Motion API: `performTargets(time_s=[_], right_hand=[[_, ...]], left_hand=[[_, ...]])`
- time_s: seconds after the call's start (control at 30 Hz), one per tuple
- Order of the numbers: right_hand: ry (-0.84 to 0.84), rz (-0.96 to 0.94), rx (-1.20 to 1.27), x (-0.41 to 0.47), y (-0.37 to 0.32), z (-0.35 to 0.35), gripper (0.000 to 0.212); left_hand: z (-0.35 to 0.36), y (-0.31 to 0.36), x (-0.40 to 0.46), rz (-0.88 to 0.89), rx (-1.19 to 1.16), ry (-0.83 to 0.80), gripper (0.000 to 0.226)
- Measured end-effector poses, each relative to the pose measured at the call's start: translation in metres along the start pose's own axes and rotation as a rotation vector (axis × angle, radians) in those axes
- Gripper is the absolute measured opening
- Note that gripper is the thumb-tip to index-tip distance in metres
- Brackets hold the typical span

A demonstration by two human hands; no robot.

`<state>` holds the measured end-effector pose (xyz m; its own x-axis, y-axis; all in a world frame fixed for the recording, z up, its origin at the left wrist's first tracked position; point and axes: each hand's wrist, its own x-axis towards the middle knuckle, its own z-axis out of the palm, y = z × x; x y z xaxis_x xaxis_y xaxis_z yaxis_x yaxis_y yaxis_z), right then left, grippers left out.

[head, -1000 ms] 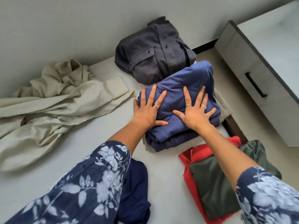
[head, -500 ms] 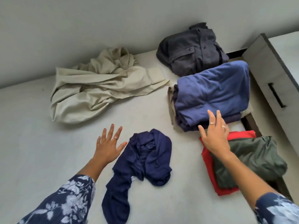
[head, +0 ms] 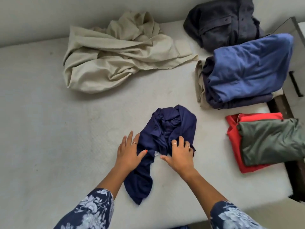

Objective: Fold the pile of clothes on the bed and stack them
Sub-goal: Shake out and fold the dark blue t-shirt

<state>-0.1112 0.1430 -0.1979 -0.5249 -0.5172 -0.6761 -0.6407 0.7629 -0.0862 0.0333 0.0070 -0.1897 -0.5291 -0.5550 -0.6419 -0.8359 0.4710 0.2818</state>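
A crumpled navy garment [head: 171,128] lies on the bed [head: 49,129] in front of me. My left hand [head: 130,151] rests at its left edge, fingers straight and thumb on the cloth. My right hand [head: 179,152] has its fingers curled into the fabric on the right side. Farther back lies a loose beige garment [head: 115,60], unfolded. To the right sits a folded blue garment [head: 247,68] on top of a stack. An olive green folded piece [head: 270,142] lies on a red one [head: 234,146] near the bed's right edge.
A folded dark grey shirt [head: 222,22] rests at the back right against the wall. A grey cabinet with a dark drawer handle [head: 295,83] stands just past the bed's right edge. Bare mattress spreads to the left.
Both hands left the blue stack and came down to the navy garment. The left hand swung in from the left and the right hand came off the stack's front edge.
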Motion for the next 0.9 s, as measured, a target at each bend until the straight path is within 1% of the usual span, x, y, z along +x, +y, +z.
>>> performTargets(time_s=[0.07,0.1,0.17,0.2,0.23,0.3,0.33,0.43,0.5,0.53,0.63,0.77,0.9], right_hand=[[0.092,0.055,0.003,0.001,-0.009,0.004,0.077],[0.124,0.063,0.015,0.003,-0.015,0.007,0.068],[0.176,0.058,0.039,0.009,-0.021,0.008,0.042],[0.204,0.044,0.091,0.011,-0.023,0.004,0.032],[0.224,0.016,0.220,0.014,-0.025,0.000,0.023],[0.170,-0.040,0.596,0.012,-0.033,-0.020,0.006],[0.131,-0.054,0.753,0.006,-0.039,-0.037,0.009],[0.039,-0.114,1.081,-0.015,-0.059,-0.099,0.013],[0.028,-0.181,1.229,-0.044,-0.080,-0.153,0.017],[0.037,-0.206,1.262,-0.060,-0.089,-0.179,0.019],[0.095,-0.293,1.306,-0.122,-0.113,-0.255,0.021],[0.181,-0.402,1.238,-0.212,-0.140,-0.333,0.025],[0.274,-0.499,1.189,-0.284,-0.163,-0.385,0.023]], left_hand=[[0.009,-0.006,-0.004,-0.005,-0.052,0.014,0.074],[0.012,-0.013,-0.008,-0.014,-0.089,0.024,0.073],[0.012,-0.024,-0.015,-0.035,-0.153,0.036,0.070],[0.010,-0.030,-0.019,-0.049,-0.182,0.039,0.069],[0.006,-0.037,-0.023,-0.065,-0.212,0.043,0.068],[-0.007,-0.051,-0.034,-0.110,-0.275,0.043,0.066],[-0.019,-0.057,-0.040,-0.139,-0.313,0.041,0.065],[-0.064,-0.067,-0.057,-0.256,-0.491,-0.004,0.062],[-0.104,-0.067,-0.074,-0.297,-0.578,-0.031,0.059],[-0.121,-0.065,-0.083,-0.297,-0.603,-0.050,0.058],[-0.180,-0.057,-0.118,-0.226,-0.675,-0.062,0.053],[-0.253,-0.038,-0.169,-0.065,-0.704,-0.111,0.050],[-0.304,-0.024,-0.207,0.111,-0.594,-0.116,0.066]])
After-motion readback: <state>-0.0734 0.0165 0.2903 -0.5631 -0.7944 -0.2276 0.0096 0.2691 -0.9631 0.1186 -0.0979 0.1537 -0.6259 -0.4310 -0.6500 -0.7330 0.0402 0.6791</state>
